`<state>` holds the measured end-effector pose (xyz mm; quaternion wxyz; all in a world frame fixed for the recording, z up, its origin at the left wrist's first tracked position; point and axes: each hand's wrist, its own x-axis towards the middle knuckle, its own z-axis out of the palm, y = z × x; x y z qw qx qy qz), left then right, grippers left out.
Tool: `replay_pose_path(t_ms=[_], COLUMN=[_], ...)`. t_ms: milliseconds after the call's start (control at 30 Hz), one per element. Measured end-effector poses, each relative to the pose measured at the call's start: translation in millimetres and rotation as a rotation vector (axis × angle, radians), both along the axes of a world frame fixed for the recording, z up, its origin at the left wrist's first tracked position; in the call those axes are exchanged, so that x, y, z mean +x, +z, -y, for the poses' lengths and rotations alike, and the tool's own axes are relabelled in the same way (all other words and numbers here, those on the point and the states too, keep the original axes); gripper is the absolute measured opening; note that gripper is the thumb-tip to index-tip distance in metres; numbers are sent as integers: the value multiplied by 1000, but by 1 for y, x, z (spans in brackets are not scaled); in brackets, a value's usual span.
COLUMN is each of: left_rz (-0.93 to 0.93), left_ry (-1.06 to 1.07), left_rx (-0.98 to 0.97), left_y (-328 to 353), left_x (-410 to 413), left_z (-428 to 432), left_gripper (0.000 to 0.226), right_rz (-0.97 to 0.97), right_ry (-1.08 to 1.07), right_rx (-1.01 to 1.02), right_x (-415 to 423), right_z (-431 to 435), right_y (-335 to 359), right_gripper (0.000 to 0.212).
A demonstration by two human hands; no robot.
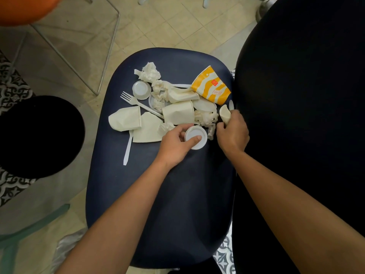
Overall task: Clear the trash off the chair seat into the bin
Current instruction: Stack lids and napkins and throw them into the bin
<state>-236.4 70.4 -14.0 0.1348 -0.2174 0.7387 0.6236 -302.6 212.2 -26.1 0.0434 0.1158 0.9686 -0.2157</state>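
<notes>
Two hands [173, 143] [233, 133], two tubs [195, 138] [141, 89], one bin [39, 135]

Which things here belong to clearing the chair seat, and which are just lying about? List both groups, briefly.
Job: dark blue chair seat; round black bin; small round white plastic tub in left hand; crushed white paper cup in right hand; white plastic fork; yellow-striped paper carton; crumpled white napkins.
Lying about: orange chair; patterned floor tiles; large black round surface.
</notes>
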Motion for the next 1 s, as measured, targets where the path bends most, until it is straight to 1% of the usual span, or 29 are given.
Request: replay_pose_path(t_ms=[133, 200, 233, 300, 367, 400, 433, 467, 533, 600, 700, 733, 767, 800, 833, 867, 900, 1000], left_rz=[18, 3, -14, -39, -17, -12, -19, -22, -20, -22, -36, -41, -46, -53, -59, -66, -71, -70], left_ry=[-16, 8, 15, 7, -43, -81, -125, -154, -195, -199, -99, -71, -57, -51, -44, -38, -33, -40], left_rx=[18, 27, 24, 69, 150, 164, 173, 185, 190, 143, 152, 143, 136, 124, 112, 98, 88, 66], left_y=[4, 7, 9, 11, 16, 15, 12, 11, 11, 9, 6, 4, 4, 5, 4, 4, 3, 0], left_x=[-2, -3, -3, -2, 0, 1, 1, 2, 3, 3, 2, 1, 1, -1, -3, -4, -6, -11], left_z=[-5, -6, -5, -4, -3, -1, 0, 0, 0, -2, 0, 2, 4, 6, 7, 9, 11, 15], left_gripper=[26, 20, 21, 25, 8, 2, 1, 5, 10, 9, 12, 13, 14, 14, 14, 15, 14, 12], right_rz=[-121, -138, -121, -34, 68, 121, 186, 262, 400, 448, 378, 344, 283, 206, 156, 139, 161, 280], right_ry=[73, 107, 118, 147, 164, 158, 151, 160, 218, 247, 143, 104, 71, 65, 65, 57, 26, -20], right_rx=[-154, -297, -385, -549, -702, -780, -859, -916, -965, -958, -910, -866, -756, -562, -384, -273, -219, -154], right_x=[-2, -7, -10, -13, -11, -10, -9, -8, -6, -6, -13, -17, -22, -28, -34, -40, -45, -56], right_z=[-3, -4, -3, 0, 6, 8, 10, 11, 13, 13, 9, 7, 5, 3, 1, -1, -2, -4], right_y=[16, 23, 24, 26, 26, 25, 24, 21, 17, 16, 18, 16, 15, 12, 9, 6, 4, -6], right_gripper=[19, 15, 17, 20, 12, 15, 17, 18, 9, 3, 29, 32, 32, 35, 40, 46, 52, 63])
